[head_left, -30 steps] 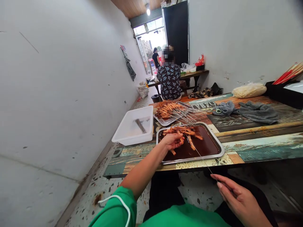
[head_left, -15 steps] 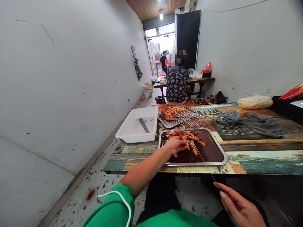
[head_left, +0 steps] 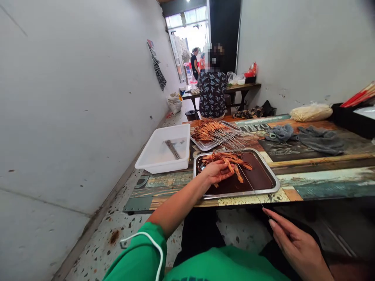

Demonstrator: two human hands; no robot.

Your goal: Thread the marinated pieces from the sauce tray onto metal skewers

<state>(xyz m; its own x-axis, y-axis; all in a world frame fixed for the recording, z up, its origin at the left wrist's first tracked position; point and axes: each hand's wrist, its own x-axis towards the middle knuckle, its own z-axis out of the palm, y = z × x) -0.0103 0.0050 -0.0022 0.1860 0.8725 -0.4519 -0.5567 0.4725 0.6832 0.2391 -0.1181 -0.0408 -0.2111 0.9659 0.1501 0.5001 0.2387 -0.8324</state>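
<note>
Over a metal tray (head_left: 278, 186) of dark red-brown liquid, my left hand (head_left: 219, 172) is closed around a reddish-brown, stringy strip of food (head_left: 229, 165). Beneath and behind it lies a pile of similar strips (head_left: 238, 159). My right hand (head_left: 295, 238), low and in front of the table edge, pinches a thin metal skewer (head_left: 251, 183) between thumb and fingers. The skewer slants up and left to the food beside my left fingers; its tip is hard to make out there. One piece of food hangs just below the skewer's far end.
Behind lies a second tray (head_left: 202, 146) of food on several metal skewers. A white plastic tub (head_left: 158, 168) with loose skewers stands left. Grey cloths (head_left: 320, 140), a bagged pale bundle (head_left: 312, 112) and a black box (head_left: 348, 121) are right. A person (head_left: 213, 93) sits ahead.
The camera view has tilted, so the scene sits slightly higher and to the left. My right hand and skewer appear slightly higher; my left hand keeps its grip over the tray.
</note>
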